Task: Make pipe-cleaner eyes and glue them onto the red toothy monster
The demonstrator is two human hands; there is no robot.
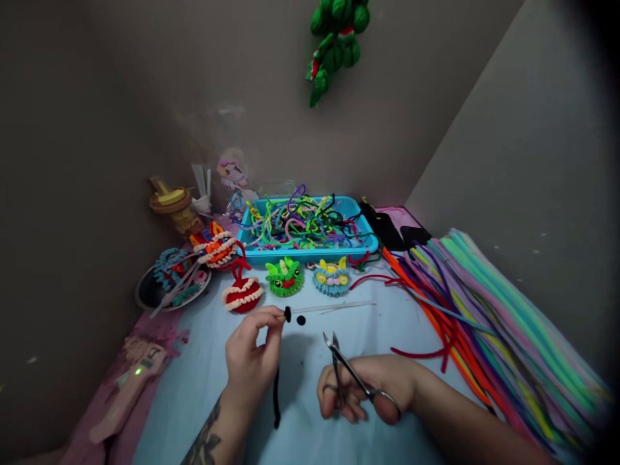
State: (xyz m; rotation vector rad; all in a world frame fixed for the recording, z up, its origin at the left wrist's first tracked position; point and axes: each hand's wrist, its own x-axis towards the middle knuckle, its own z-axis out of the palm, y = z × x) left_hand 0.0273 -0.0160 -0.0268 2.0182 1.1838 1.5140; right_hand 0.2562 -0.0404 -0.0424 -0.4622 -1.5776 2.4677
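Observation:
My left hand (252, 355) pinches a black pipe cleaner (276, 402) between thumb and index finger. One end forms a small dark curl at the fingertips, and a length hangs down below the hand. A small black disc (301, 320) lies on the table just right of those fingertips. In my right hand (378, 381) is a pair of scissors (349, 369), fingers through the handle loops. Their blades are slightly apart and point up toward the back of the table. Behind the pinching fingers lies a thin pale stick (339, 307).
A blue tray (310, 257) of pipe cleaner scraps stands at the back. Before it lie a green figure (285, 278), a blue figure (332, 279) and a red-and-cream piece (243, 295). Pipe cleaner bundles (504, 310) fill the right. A bowl (145, 297) and a pink glue gun (128, 394) are left.

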